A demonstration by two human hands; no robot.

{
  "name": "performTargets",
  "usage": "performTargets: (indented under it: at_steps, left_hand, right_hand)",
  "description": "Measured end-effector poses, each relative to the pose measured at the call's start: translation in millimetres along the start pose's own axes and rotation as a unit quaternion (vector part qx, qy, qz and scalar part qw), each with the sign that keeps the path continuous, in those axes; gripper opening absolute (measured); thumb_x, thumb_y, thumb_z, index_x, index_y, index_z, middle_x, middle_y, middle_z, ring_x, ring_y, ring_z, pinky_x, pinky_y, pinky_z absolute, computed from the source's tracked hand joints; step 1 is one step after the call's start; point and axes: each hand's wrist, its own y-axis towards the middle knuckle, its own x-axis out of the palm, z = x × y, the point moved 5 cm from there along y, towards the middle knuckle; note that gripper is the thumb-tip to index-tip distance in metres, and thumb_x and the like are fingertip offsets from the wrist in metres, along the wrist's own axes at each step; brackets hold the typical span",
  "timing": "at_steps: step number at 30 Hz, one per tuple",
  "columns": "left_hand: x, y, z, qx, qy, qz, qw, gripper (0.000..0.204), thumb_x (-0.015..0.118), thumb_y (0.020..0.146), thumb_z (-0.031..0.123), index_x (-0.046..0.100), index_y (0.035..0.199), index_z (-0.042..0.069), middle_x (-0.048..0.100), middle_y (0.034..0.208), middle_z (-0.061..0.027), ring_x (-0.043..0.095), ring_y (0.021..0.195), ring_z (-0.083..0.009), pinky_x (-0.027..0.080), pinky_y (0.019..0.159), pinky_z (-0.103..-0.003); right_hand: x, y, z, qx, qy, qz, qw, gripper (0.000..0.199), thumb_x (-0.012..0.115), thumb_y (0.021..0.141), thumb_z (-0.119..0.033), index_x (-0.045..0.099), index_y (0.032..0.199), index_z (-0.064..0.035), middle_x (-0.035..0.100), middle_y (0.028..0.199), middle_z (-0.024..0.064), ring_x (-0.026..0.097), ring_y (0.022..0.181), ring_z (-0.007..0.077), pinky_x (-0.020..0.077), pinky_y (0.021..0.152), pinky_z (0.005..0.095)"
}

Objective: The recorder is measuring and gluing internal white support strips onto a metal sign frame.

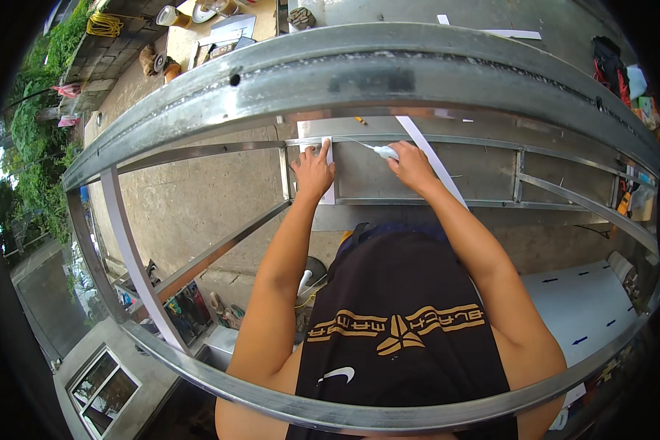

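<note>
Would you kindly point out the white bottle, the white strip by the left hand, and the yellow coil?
White bottle [386,152]: head view, on its body.
White strip [330,191]: head view, on its lower part.
Yellow coil [105,25]: head view, on its middle.

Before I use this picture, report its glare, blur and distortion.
In the head view, fisheye distortion bows the near metal rail, with black corners; at its left, bright daylight washes out patches around the greenery; pale sheen streaks the upper metal beam; the left hand and right hand show no obvious blur.
</note>
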Motion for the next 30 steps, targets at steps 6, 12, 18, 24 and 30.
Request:
performTargets:
  at_steps: [6, 12, 18, 24, 30]
  left_hand:
    - [2.9, 1.4, 0.7, 0.000, 0.004, -0.013, 1.000, 0.070, 0.067, 0.087, 0.035, 0.038, 0.150, 0.029, 0.049, 0.138, -0.0175, 0.048, 0.128, -0.0337, 0.034, 0.102, -0.064]
    - [3.6, 1.9, 0.3, 0.003, 0.014, -0.006, 1.000, 0.072, 0.067, 0.086, 0.037, 0.036, 0.151, 0.032, 0.051, 0.135, -0.0193, 0.050, 0.124, -0.0359, 0.037, 0.100, -0.060]
    - [3.6, 1.0, 0.7, 0.002, 0.006, -0.013, 1.000, 0.071, 0.066, 0.087, 0.034, 0.037, 0.151, 0.030, 0.052, 0.134, -0.0186, 0.051, 0.123, -0.0353, 0.036, 0.100, -0.063]
    - [4.8, 0.9, -0.3, 0.001, -0.010, -0.021, 1.000, 0.069, 0.065, 0.087, 0.031, 0.038, 0.150, 0.029, 0.054, 0.132, -0.0170, 0.052, 0.121, -0.0342, 0.034, 0.100, -0.065]
    - [5.3, 1.5, 1.0, -0.002, -0.006, -0.020, 1.000, 0.070, 0.065, 0.086, 0.031, 0.038, 0.151, 0.029, 0.055, 0.130, -0.0170, 0.054, 0.120, -0.0339, 0.035, 0.100, -0.064]
  right_hand:
    - [10.1, -17.7, -0.3, 0.019, 0.008, 0.041, 0.999, 0.028, 0.066, 0.085, -0.018, 0.068, 0.109, -0.0055, 0.066, 0.102, 0.0160, 0.065, 0.093, 0.0384, 0.0516, 0.082, 0.0487]
    - [14.7, -16.6, -2.4, 0.017, -0.001, 0.032, 0.999, 0.026, 0.067, 0.084, -0.018, 0.069, 0.107, -0.0054, 0.066, 0.101, 0.0159, 0.065, 0.093, 0.0390, 0.0517, 0.082, 0.0488]
    - [16.1, -16.9, -6.1, 0.017, -0.004, 0.018, 1.000, 0.024, 0.067, 0.084, -0.017, 0.069, 0.105, -0.0054, 0.067, 0.100, 0.0165, 0.065, 0.093, 0.0395, 0.0516, 0.082, 0.0490]
    - [15.2, -20.0, -8.7, 0.009, 0.003, 0.013, 1.000, 0.023, 0.067, 0.084, -0.017, 0.069, 0.104, -0.0052, 0.067, 0.099, 0.0173, 0.066, 0.091, 0.0398, 0.0519, 0.081, 0.0491]
    - [13.7, -20.8, -9.8, 0.006, 0.000, 0.008, 1.000, 0.023, 0.068, 0.084, -0.017, 0.070, 0.104, -0.0054, 0.067, 0.099, 0.0170, 0.066, 0.091, 0.0395, 0.0521, 0.081, 0.0488]
